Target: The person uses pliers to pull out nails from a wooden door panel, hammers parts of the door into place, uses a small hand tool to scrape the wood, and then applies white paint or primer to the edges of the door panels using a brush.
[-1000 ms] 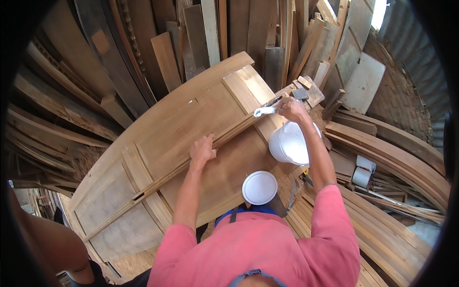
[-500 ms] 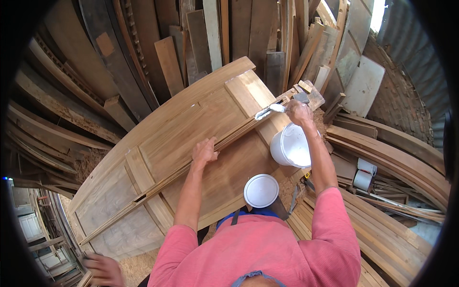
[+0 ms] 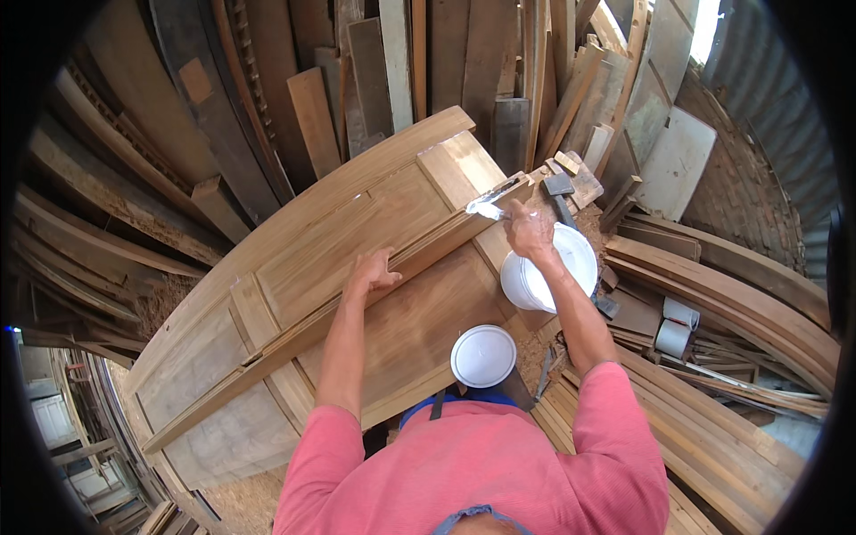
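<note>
A long wooden board [image 3: 419, 259] runs slantwise across a panelled wooden door [image 3: 410, 334], tilted up on its edge. My left hand [image 3: 372, 270] is closed over the board's upper edge near its middle. Out by the far right end, my right hand [image 3: 531, 230] grips a brush [image 3: 489, 210] loaded with white paste. The bristles touch the board, and white smears show along that end. Just below my right hand stands a white bucket [image 3: 526, 283], partly hidden by my forearm. A round white lid or tub [image 3: 482, 357] sits close to my waist.
A dark-headed hammer [image 3: 558, 185] lies beyond the bucket by wood offcuts [image 3: 586, 185]. Upright planks [image 3: 357, 80] lean along the far side. Stacked boards [image 3: 695, 428] lie at the right, with white pipe pieces [image 3: 678, 325] among scraps.
The board has rolled so its broad side faces me. My right hand and brush have moved left along it; my left hand shifted slightly left. A blurred hand at lower left has gone from view.
</note>
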`<act>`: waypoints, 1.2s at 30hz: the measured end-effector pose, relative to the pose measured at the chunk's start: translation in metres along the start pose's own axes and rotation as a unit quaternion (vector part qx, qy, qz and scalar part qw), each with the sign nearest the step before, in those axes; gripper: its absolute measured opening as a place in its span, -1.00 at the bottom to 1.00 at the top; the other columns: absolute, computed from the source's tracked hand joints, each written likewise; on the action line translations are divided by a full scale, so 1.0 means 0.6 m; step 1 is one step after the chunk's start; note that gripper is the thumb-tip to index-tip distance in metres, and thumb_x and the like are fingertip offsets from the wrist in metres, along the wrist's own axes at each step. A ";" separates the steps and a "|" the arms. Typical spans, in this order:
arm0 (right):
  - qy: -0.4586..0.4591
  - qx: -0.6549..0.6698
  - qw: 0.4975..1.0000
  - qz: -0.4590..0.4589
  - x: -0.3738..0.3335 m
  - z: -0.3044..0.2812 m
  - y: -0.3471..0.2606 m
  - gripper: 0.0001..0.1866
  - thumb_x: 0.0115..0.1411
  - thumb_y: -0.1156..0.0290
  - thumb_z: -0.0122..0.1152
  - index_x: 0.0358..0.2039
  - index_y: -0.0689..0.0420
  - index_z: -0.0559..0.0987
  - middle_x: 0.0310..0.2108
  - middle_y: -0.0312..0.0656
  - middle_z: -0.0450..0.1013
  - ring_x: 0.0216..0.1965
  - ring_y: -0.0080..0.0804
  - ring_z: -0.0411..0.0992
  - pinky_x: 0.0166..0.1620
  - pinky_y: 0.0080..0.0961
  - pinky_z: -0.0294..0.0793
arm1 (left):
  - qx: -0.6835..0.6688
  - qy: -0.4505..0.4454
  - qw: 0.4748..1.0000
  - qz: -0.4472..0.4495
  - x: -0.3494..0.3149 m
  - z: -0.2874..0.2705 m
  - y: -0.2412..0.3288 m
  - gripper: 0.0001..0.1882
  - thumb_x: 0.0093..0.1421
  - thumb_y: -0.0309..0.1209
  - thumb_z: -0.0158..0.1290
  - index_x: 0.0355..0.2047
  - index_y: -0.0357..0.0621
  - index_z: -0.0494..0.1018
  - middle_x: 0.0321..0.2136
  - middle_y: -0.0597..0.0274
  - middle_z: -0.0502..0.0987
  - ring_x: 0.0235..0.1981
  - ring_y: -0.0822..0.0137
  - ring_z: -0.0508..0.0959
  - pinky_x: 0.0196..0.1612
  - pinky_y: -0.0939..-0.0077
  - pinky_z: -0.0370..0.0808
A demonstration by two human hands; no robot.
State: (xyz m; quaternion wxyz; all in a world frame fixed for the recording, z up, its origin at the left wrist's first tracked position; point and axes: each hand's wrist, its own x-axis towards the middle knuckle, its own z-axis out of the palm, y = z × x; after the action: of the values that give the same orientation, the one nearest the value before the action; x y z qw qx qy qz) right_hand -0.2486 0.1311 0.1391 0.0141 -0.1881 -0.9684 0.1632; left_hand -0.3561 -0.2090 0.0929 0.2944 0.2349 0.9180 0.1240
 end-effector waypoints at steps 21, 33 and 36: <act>-0.009 0.109 0.993 0.051 0.017 0.009 -0.031 -0.75 0.16 0.28 0.19 -0.18 0.08 0.53 -0.27 0.10 0.58 -0.19 0.18 0.53 -0.12 0.04 0.47 | -0.015 -0.057 0.998 -0.001 0.026 -0.007 -0.011 -0.11 -0.02 -0.08 0.30 0.30 -0.08 0.28 0.18 0.02 0.45 0.24 0.00 0.39 0.41 -0.06 0.06; -0.001 0.180 0.983 0.020 0.056 0.005 0.019 -0.66 0.11 0.10 0.25 -0.18 -0.01 0.68 -0.12 0.05 0.57 -0.02 -0.04 0.53 0.04 -0.19 0.48 | -0.008 -0.037 0.999 0.013 0.021 -0.013 -0.020 -0.16 -0.01 -0.11 0.30 0.28 -0.09 0.31 0.21 0.00 0.41 0.27 0.00 0.36 0.37 -0.03 0.15; -0.003 0.018 0.993 0.119 0.072 -0.057 0.031 -0.66 0.14 0.11 0.28 -0.12 -0.03 0.64 -0.22 -0.01 0.61 -0.15 -0.04 0.58 -0.07 -0.16 0.52 | -0.002 -0.016 1.000 -0.009 0.003 -0.005 -0.011 -0.22 0.01 -0.12 0.31 0.25 -0.05 0.35 0.18 -0.01 0.45 0.23 -0.02 0.40 0.31 -0.02 0.24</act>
State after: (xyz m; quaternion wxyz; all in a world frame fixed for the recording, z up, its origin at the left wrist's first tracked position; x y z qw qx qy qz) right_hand -0.2788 0.1737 0.1643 -0.0045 -0.3009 -0.9362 0.1817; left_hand -0.3617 -0.2139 0.0919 0.3110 0.2278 0.9150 0.1189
